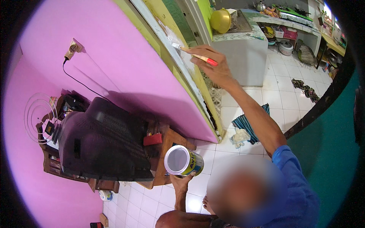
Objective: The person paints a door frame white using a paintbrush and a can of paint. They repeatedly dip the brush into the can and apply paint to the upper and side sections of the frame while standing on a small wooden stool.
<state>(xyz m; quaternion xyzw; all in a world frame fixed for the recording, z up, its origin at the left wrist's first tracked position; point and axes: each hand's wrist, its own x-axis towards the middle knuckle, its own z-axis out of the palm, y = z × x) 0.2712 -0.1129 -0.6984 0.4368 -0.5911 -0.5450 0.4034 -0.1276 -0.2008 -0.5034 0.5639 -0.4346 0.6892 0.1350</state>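
My right hand (pixel 217 68) is raised at the upper middle, its fingers closed round a paintbrush (pixel 206 59) with a red-tipped wooden handle. The bristles, whitish with paint, rest against the door frame (pixel 159 36), where a pale grey-white strip runs between yellow-green edges. Lower down, my left hand (pixel 181 183) grips a paint can (pixel 197 164) from below. The can is open and tilted, showing a white inside; its label is yellow, green and blue. Some fingers of that hand are behind the can.
A black bulky television (pixel 110 140) stands on a wooden cabinet (pixel 173 138) beside the pink wall (pixel 125 49). A cord runs to the wall socket (pixel 74 47). Striped cloth (pixel 247 121) and a whitish rag (pixel 240 137) lie on the tiled floor. A kitchen counter (pixel 243 57) stands beyond.
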